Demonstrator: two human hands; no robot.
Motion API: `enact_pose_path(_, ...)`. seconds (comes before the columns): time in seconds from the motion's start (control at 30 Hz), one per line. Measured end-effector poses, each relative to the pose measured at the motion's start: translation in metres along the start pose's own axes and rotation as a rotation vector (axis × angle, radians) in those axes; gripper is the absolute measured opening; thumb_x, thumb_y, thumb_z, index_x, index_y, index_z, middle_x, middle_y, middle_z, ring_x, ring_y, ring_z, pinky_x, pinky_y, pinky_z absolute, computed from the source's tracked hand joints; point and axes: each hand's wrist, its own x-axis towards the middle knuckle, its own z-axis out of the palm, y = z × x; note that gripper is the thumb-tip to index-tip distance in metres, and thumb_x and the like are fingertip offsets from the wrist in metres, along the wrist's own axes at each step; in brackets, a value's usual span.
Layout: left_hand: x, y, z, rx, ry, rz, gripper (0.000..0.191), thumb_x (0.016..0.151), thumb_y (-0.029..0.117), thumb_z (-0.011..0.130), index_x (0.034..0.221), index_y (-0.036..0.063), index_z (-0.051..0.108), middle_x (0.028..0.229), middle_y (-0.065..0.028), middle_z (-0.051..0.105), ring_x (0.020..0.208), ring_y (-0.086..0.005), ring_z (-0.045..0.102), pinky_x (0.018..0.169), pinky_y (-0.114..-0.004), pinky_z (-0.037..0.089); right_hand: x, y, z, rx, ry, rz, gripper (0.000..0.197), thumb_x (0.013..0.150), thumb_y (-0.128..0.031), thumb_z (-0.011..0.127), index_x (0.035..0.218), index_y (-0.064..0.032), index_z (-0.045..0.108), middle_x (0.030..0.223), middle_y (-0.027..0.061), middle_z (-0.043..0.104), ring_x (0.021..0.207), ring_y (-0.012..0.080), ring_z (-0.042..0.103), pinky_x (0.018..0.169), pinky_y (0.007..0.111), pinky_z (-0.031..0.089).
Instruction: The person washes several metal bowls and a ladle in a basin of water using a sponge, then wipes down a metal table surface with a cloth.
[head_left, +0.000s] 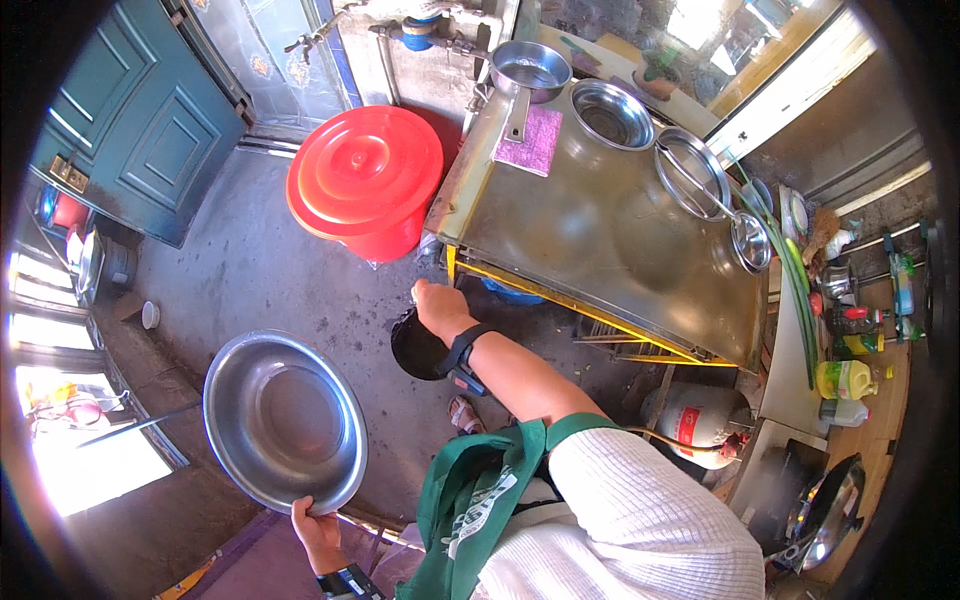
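Note:
My left hand grips the near rim of a wide metal basin, with the thumb over the edge; the basin shows no contents. My right hand is closed at the rim of a dark, round container, held above the floor; its handle, if any, is hidden by the hand. Beyond my right hand is a large red plastic bucket with its lid on. To the right of it is a metal-topped table, with a metal saucepan, a pink cloth and a metal bowl along its far side.
A ladle and a round metal rim lie near green onions at the right. A gas cylinder stands below, beside a counter with bottles and a wok. A blue-green door is at the upper left, taps beside it.

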Motion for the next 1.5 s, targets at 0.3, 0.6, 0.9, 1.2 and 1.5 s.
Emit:
enact_pose_path(0.3, 0.003, -0.003, 0.025, 0.030, 0.019, 0.005, 0.009, 0.066, 0.008, 0.050, 0.075, 0.0047, 0.050, 0.071, -0.0038, 0.055, 0.057, -0.0167, 0.055, 0.047, -0.026, 0.045, -0.011, -0.030, -0.034, 0.092, -0.055, -0.293, 0.020, 0.078, -0.029, 0.044, 0.081, -0.0123, 0.055, 0.070, 0.0114, 0.057, 0.070, 0.0312, 0.056, 0.059, 0.042, 0.044)
enact_pose_path(0.6, 0.008, -0.030, 0.122, 0.257, -0.299, -0.118, 0.015, 0.063, 0.007, 0.048, 0.077, 0.0011, 0.050, 0.072, -0.0059, 0.055, 0.064, -0.0186, 0.057, 0.054, -0.029, 0.047, -0.062, 0.132, -0.190, 0.599, 0.227, 0.048, 0.021, 0.073, -0.017, 0.052, 0.091, -0.0092, 0.059, 0.079, 0.0091, 0.061, 0.070, 0.0189, 0.058, 0.064, 0.030, 0.046)
enact_pose_path(0.9, -0.021, -0.127, 0.284, 0.571, -0.679, -0.305, 0.024, 0.067, 0.007, 0.047, 0.089, -0.0027, 0.050, 0.081, -0.0100, 0.056, 0.069, -0.0217, 0.056, 0.056, -0.029, 0.046, -0.126, 0.362, -0.354, 0.287, 0.777, 0.613, 0.021, 0.068, -0.021, 0.056, 0.079, -0.0024, 0.057, 0.072, 0.0167, 0.058, 0.066, 0.0278, 0.058, 0.058, 0.035, 0.044)
enact_pose_path(1.2, -0.073, -0.201, 0.384, 0.643, -0.723, -0.405, 0.035, 0.069, 0.007, 0.044, 0.102, -0.0052, 0.043, 0.095, -0.0149, 0.053, 0.084, -0.0277, 0.055, 0.073, -0.037, 0.046, -0.055, 0.415, -0.382, -0.171, 0.229, 0.590, 0.035, 0.058, -0.021, 0.069, 0.084, -0.0014, 0.057, 0.089, 0.0162, 0.056, 0.085, 0.0299, 0.055, 0.070, 0.037, 0.045)
enact_pose_path(1.5, -0.058, -0.217, 0.405, 0.616, -0.632, -0.428, 0.031, 0.069, 0.006, 0.043, 0.097, -0.0075, 0.044, 0.090, -0.0154, 0.055, 0.081, -0.0281, 0.056, 0.070, -0.037, 0.048, -0.078, 0.433, -0.378, -0.075, 0.170, 0.563, 0.065, 0.045, -0.033, 0.077, 0.092, -0.0007, 0.045, 0.089, 0.0162, 0.055, 0.085, 0.0308, 0.054, 0.069, 0.037, 0.044)
